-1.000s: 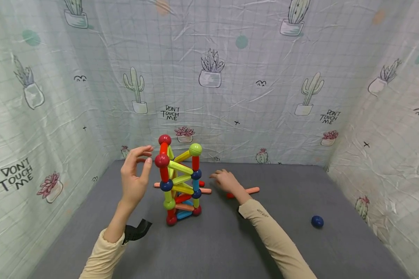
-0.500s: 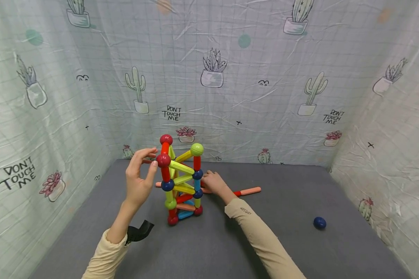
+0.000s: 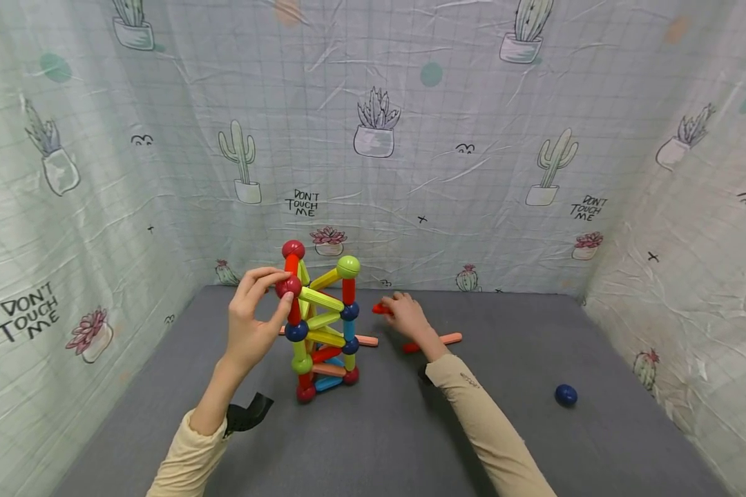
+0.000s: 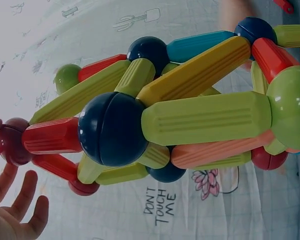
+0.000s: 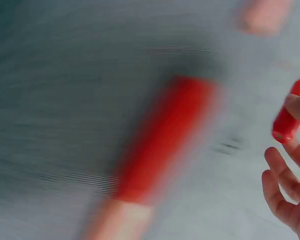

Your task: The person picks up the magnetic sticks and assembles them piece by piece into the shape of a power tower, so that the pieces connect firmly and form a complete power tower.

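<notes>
A tower of coloured magnetic rods and balls (image 3: 324, 338) stands upright left of the middle of the table. My left hand (image 3: 249, 331) holds a dark red ball (image 4: 14, 142) at the tower's top front corner, between thumb and fingers. In the left wrist view that ball meets the end of a short red rod (image 4: 52, 135), part of the tower. To the right of the tower, above the table, my right hand (image 3: 409, 319) pinches a short loose red rod (image 5: 286, 125) between thumb and index finger, the other fingers spread.
On the table below my right forearm lie a red rod (image 3: 412, 347) and a salmon rod (image 3: 450, 338), end to end. Another salmon rod (image 3: 368, 341) lies behind the tower. A dark blue ball (image 3: 566, 395) sits at the right. Patterned sheeting (image 3: 472, 228) walls the table in.
My left hand has moved right, onto the tower's red ball. My right hand reached left behind the tower, picked up a short red rod and drew back right with it.
</notes>
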### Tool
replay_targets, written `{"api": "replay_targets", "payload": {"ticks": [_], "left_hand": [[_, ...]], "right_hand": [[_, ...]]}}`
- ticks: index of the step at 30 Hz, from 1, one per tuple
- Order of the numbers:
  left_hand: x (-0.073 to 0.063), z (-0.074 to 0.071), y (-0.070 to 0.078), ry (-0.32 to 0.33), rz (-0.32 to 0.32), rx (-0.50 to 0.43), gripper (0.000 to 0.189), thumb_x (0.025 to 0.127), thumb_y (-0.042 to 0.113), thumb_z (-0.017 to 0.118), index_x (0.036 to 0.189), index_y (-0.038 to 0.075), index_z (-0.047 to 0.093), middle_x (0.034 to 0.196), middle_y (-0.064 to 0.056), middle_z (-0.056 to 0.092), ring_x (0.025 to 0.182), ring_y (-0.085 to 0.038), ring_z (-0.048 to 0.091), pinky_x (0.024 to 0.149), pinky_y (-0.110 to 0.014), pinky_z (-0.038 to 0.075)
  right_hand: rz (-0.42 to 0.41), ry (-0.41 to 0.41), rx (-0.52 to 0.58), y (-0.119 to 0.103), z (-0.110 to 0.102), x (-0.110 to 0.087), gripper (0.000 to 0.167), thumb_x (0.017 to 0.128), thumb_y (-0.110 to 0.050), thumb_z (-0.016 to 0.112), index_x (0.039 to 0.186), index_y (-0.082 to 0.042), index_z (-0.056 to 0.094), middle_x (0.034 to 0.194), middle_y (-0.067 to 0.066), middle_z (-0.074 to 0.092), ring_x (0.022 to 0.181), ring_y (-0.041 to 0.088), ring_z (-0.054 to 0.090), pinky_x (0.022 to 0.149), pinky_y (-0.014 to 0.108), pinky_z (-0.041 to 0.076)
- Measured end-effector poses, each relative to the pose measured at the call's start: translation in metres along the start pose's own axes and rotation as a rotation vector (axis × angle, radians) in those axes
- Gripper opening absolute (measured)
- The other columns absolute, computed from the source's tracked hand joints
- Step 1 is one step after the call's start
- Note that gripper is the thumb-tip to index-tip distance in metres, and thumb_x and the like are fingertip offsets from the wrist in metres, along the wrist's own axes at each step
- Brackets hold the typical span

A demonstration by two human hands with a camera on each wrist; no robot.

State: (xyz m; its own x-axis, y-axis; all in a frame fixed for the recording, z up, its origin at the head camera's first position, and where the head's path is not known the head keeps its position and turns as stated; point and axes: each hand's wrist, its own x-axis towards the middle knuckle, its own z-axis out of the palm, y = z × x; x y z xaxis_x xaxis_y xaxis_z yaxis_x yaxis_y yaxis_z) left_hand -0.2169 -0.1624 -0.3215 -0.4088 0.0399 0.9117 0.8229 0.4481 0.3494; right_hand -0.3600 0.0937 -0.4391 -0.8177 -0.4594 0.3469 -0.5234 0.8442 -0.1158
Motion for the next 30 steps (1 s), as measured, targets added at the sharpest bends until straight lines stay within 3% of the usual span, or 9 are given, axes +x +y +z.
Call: {"api": "replay_targets", "payload": {"ticks": [2,4,6,8,12,15,18,24,30], "left_hand": [[-0.001,0.0,0.0,-0.009,-0.005,0.002,0.037,0.069,-0.011,0.064,0.104,0.0,0.062,0.104,-0.017,0.055,0.092,-0.016,0.049,0.078,-0.015,0.037],[-0.002,0.0,0.0,-0.014,-0.014,0.012,0.038,0.068,-0.011,0.065,0.104,0.001,0.062,0.106,-0.017,0.056,0.094,-0.015,0.049,0.078,-0.014,0.037],[-0.003,0.001,-0.001,-0.012,-0.022,0.017,0.04,0.067,-0.011,0.066,0.104,0.001,0.061,0.106,-0.017,0.057,0.095,-0.015,0.05,0.078,-0.014,0.038],[-0.003,0.001,0.0,-0.006,-0.025,0.017,0.041,0.066,-0.011,0.067,0.104,0.0,0.061,0.106,-0.017,0.057,0.095,-0.016,0.05,0.078,-0.015,0.037],[-0.002,0.004,0.001,-0.007,-0.023,0.029,0.046,0.064,-0.009,0.071,0.108,0.0,0.06,0.106,-0.018,0.055,0.096,-0.021,0.049,0.079,-0.02,0.037],[0.0,0.008,0.002,-0.023,-0.021,0.079,0.051,0.063,-0.006,0.074,0.112,0.002,0.059,0.104,-0.019,0.052,0.098,-0.027,0.045,0.079,-0.025,0.035],[0.002,0.012,0.004,-0.038,-0.015,0.161,0.049,0.064,-0.001,0.076,0.111,0.006,0.061,0.103,-0.018,0.049,0.096,-0.029,0.042,0.074,-0.03,0.035],[0.006,0.015,0.007,-0.047,0.018,0.337,0.032,0.072,0.009,0.073,0.103,0.005,0.066,0.098,-0.019,0.049,0.086,-0.031,0.041,0.068,-0.034,0.035],[0.008,0.018,0.009,-0.043,0.04,0.457,0.025,0.072,0.01,0.072,0.096,0.004,0.068,0.094,-0.019,0.05,0.08,-0.031,0.041,0.069,-0.04,0.033]], "right_hand": [[0.005,0.165,0.148,-0.006,-0.028,0.002,0.025,0.083,-0.017,0.062,0.108,-0.017,0.061,0.09,0.006,0.055,0.078,0.021,0.049,0.066,0.033,0.043],[-0.048,0.33,0.286,-0.019,-0.063,0.004,0.026,0.084,-0.016,0.06,0.111,-0.015,0.061,0.09,0.006,0.054,0.079,0.02,0.047,0.068,0.031,0.039],[-0.161,0.464,0.385,-0.037,-0.099,0.005,0.027,0.085,-0.014,0.06,0.112,-0.013,0.061,0.093,0.007,0.053,0.082,0.02,0.045,0.071,0.032,0.035],[-0.307,0.542,0.421,-0.058,-0.13,0.004,0.028,0.084,-0.011,0.06,0.112,-0.011,0.061,0.096,0.009,0.052,0.087,0.022,0.044,0.074,0.034,0.035],[-0.521,0.525,0.268,-0.097,-0.162,-0.001,0.03,0.082,-0.013,0.063,0.112,-0.016,0.061,0.1,0.007,0.053,0.095,0.022,0.041,0.076,0.036,0.037],[-0.56,0.472,0.084,-0.114,-0.163,0.0,0.032,0.081,-0.017,0.065,0.112,-0.022,0.062,0.1,0.003,0.053,0.098,0.021,0.041,0.076,0.035,0.038],[-0.549,0.455,-0.007,-0.121,-0.158,0.002,0.032,0.08,-0.02,0.066,0.111,-0.024,0.063,0.1,0.001,0.052,0.1,0.02,0.04,0.077,0.035,0.037],[-0.495,0.456,0.094,-0.113,-0.153,0.001,0.044,0.077,-0.023,0.069,0.119,-0.021,0.057,0.109,0.003,0.052,0.105,0.021,0.039,0.081,0.038,0.036],[-0.319,0.369,0.278,-0.094,-0.151,-0.003,0.044,0.078,-0.027,0.068,0.119,-0.017,0.054,0.11,0.003,0.056,0.098,0.019,0.045,0.08,0.039,0.037]]}}
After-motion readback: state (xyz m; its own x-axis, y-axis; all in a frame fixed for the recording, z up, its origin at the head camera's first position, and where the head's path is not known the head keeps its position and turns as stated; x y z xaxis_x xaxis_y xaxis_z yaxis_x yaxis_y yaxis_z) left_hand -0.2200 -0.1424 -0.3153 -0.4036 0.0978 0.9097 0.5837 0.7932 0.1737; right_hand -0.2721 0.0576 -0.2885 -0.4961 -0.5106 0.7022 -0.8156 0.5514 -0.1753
